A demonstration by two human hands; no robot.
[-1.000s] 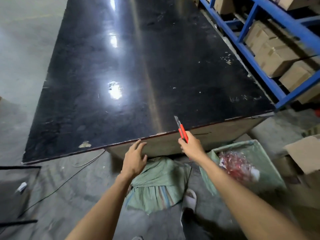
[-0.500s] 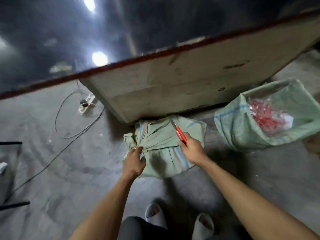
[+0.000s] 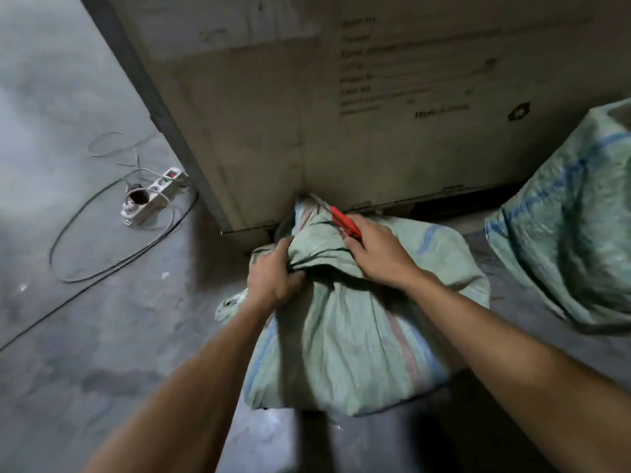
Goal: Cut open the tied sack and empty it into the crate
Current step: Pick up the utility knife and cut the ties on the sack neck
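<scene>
Left hand [image 3: 273, 278]: closed around a bunch of gathered cloth just below the sack's neck.
Right hand [image 3: 379, 254]: wrapped around a red cutter [image 3: 345, 223], blade pointing away from the person toward the tied top.
Sack [image 3: 341, 336]: pale green woven, lying on the concrete floor [image 3: 85, 336] under both hands, its knotted end against the cardboard panel [image 3: 273, 114] beyond them.
Second sack [image 3: 563, 233]: to the right of the right hand, apart from the first.
Power strip [image 3: 152, 196]: well left of the left hand, cables looped around it.
</scene>
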